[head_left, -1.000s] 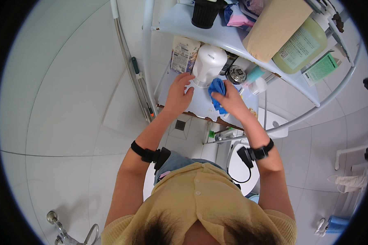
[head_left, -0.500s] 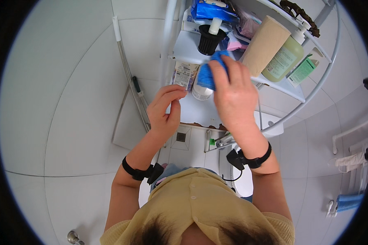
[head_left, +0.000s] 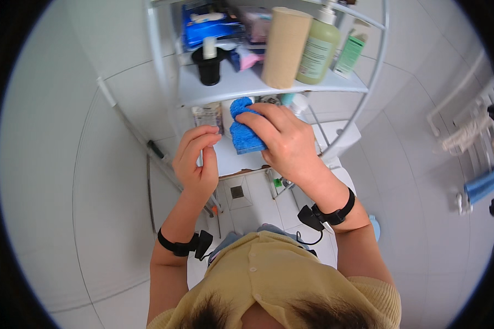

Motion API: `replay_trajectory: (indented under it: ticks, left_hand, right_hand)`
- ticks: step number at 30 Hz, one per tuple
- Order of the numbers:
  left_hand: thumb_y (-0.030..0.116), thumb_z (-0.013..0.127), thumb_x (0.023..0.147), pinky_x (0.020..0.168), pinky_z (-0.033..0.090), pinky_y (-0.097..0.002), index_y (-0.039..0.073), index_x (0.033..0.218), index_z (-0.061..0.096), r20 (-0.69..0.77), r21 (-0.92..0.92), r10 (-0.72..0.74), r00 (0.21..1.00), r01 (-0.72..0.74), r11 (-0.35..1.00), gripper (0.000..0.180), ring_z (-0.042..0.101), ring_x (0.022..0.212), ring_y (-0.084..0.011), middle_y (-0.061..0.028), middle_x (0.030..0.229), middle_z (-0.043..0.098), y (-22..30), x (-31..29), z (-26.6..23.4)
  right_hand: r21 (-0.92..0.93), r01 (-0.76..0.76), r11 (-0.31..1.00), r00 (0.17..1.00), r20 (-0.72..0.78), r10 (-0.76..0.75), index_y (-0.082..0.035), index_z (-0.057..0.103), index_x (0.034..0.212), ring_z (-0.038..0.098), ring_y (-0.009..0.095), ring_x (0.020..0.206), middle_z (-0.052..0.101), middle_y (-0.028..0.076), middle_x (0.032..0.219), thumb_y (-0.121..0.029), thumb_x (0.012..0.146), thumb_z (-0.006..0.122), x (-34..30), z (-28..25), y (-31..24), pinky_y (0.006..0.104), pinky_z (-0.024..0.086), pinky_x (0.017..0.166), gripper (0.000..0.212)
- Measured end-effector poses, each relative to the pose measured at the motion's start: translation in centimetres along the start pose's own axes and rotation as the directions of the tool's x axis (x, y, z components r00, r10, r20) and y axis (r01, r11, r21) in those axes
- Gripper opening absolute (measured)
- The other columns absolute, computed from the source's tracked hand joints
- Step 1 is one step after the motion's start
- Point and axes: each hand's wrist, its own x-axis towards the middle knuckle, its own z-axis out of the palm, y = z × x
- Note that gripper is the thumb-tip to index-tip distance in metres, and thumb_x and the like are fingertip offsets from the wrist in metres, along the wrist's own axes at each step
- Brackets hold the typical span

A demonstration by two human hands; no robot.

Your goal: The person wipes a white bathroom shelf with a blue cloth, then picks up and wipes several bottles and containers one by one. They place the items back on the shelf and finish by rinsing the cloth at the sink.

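A folded blue cloth [head_left: 247,133] is gripped in my right hand [head_left: 288,141], in front of the lower shelf of a white rack. Behind the cloth, a white container is mostly hidden. My left hand [head_left: 196,164] hovers at the left, its fingers loosely curved and apart from the thumb, with nothing visible in it. Its fingertips are close to a small printed box [head_left: 207,117] on the lower shelf; I cannot tell whether they touch it. A bottle with a white cap [head_left: 298,103] stands beyond my right hand.
The upper shelf [head_left: 241,86] carries a black cup [head_left: 208,68], a blue packet [head_left: 206,27], a brown paper roll [head_left: 287,48], a green pump bottle [head_left: 318,52] and a green-and-white box [head_left: 350,52]. A long pole [head_left: 132,126] leans at the left. A drain [head_left: 236,192] lies in the tiled floor.
My view has shifted, so the rack sits further left and more upright. My right hand has lowered the blue cloth toward the lower shelf's front; my left hand keeps its curved pose.
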Motion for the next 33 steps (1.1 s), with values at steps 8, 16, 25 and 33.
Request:
replay_trajectory:
  ticks: [8, 16, 25, 33]
  left_hand:
    - [-0.019, 0.051, 0.077, 0.067, 0.053, -0.0267, -0.003, 0.090, 0.066, 0.153, -0.157, -0.013, 0.988, 0.037, 0.987, 0.025, 0.065, 0.076, -0.0188, -0.0121, 0.095, 0.068, 1.9, 0.4, 5.6]
    - [-0.019, 0.052, 0.078, 0.068, 0.052, -0.0262, -0.001, 0.092, 0.064, 0.230, -0.084, 0.019, 0.973, 0.000, 0.997, 0.026, 0.065, 0.076, -0.0195, -0.0127, 0.096, 0.067, 4.1, 1.2, 12.3]
    - [-0.004, 0.063, 0.084, 0.084, 0.053, -0.0328, 0.000, 0.130, 0.054, 0.137, 0.128, -0.081, 0.987, 0.063, 0.990, 0.046, 0.063, 0.106, -0.0264, -0.0186, 0.123, 0.060, 7.9, 6.3, 24.6]
    - [0.014, 0.072, 0.082, 0.087, 0.052, -0.0371, -0.002, 0.142, 0.035, 0.160, 0.391, -0.371, 0.915, 0.286, 0.875, 0.072, 0.064, 0.106, -0.0330, -0.0224, 0.121, 0.061, 6.5, 10.3, 30.1]
  right_hand:
    - [-0.354, -0.391, 0.850, 0.889, -0.385, 0.248, -0.016, 0.064, 0.111, 0.062, 0.026, 0.099, 0.065, 0.002, 0.110, 0.009, 0.064, 0.064, -3.3, -7.2, 10.6, 0.0356, 0.055, 0.075, 0.053]
    - [-0.370, -0.131, 0.920, 0.990, -0.092, 0.104, -0.015, 0.066, 0.108, 0.061, 0.027, 0.100, 0.064, 0.002, 0.116, 0.008, 0.064, 0.064, -4.8, -7.9, 15.4, 0.0351, 0.057, 0.075, 0.050]
    - [0.032, 0.015, 0.999, 0.999, -0.030, -0.014, -0.016, 0.067, 0.104, 0.063, 0.024, 0.094, 0.065, 0.001, 0.113, 0.006, 0.057, 0.068, -7.2, -13.1, 19.5, 0.0325, 0.055, 0.068, 0.052]
    - [0.251, -0.045, 0.967, 0.991, -0.110, 0.074, -0.012, 0.070, 0.102, 0.065, 0.027, 0.091, 0.068, 0.004, 0.109, 0.011, 0.060, 0.066, -9.0, -15.2, 22.0, 0.0340, 0.055, 0.072, 0.048]
